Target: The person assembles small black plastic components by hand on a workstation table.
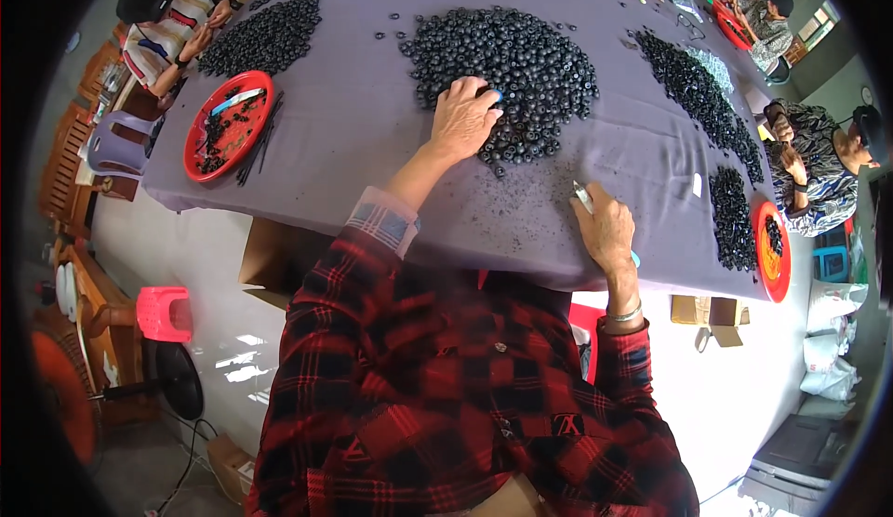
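Observation:
A large pile of small black rings [539, 61], round with holes in the middle, lies on the table before me. My left hand [459, 119] rests at the pile's near left edge. Its fingers are curled in among the rings, with a bit of blue at one fingertip; what they pinch, if anything, is hidden. Lower right of the pile, my right hand [606, 229] is closed round a slim craft knife [583, 198]. The knife's narrow tip points away from me to the upper left, and its blue end shows beside my palm. Dark crumbs lie scattered between my hands.
A grey cloth covers the table [344, 136]. At left stands a red basket [251, 145] holding black scraps and a blue-white tool, near another black pile [270, 33]. More black parts [698, 89] and a red basket [770, 252] line the right side. Several people work around the table.

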A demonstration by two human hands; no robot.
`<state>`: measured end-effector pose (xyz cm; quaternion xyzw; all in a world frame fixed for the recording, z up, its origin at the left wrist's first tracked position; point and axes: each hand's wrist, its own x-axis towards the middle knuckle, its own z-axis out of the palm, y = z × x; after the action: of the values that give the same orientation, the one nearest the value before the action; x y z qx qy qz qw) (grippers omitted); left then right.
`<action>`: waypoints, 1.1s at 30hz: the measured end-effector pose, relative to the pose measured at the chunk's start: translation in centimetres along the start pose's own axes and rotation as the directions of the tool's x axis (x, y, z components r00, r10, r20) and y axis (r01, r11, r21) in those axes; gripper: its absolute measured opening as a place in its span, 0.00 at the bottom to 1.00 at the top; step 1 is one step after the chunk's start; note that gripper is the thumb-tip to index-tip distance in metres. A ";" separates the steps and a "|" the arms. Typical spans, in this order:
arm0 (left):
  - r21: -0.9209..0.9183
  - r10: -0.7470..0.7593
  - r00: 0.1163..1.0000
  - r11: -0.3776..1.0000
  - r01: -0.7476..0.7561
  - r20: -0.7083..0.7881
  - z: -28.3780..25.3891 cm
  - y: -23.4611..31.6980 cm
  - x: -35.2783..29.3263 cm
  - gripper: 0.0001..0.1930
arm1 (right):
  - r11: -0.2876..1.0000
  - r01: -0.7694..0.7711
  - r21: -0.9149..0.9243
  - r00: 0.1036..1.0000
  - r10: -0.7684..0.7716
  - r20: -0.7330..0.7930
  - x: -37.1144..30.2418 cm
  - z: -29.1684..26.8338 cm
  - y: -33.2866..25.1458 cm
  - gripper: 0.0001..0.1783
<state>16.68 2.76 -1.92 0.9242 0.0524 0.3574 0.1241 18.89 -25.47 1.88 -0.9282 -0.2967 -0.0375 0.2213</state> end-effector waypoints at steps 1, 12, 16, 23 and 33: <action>0.001 -0.002 1.000 1.000 0.002 0.003 -0.2 0.0 -0.2 0.12 | 1.000 0.000 0.001 1.000 0.000 0.003 0.0 0.0 0.0 0.14; 0.072 -0.155 0.956 0.987 0.142 0.249 -3.7 2.7 -4.4 0.26 | 1.000 0.002 -0.006 1.000 -0.002 0.014 0.1 -0.3 -0.6 0.14; 0.092 -0.166 0.959 0.985 0.148 0.228 -4.5 4.6 -5.5 0.29 | 0.999 0.022 -0.024 1.000 -0.022 0.005 0.2 0.0 -0.2 0.14; -0.088 -0.010 0.998 0.996 0.016 0.063 -7.5 4.3 -7.9 0.27 | 0.999 0.020 -0.026 1.000 -0.020 0.000 0.0 -0.1 0.0 0.13; 0.303 -0.364 0.924 0.899 0.316 0.115 -10.0 -6.2 -8.2 0.35 | 1.000 0.007 -0.014 1.000 -0.007 0.004 0.1 -0.2 -0.3 0.13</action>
<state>3.84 9.14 -1.70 0.9357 0.2526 0.2396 0.0574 18.86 -25.30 2.21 -0.9288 -0.3001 -0.0383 0.2141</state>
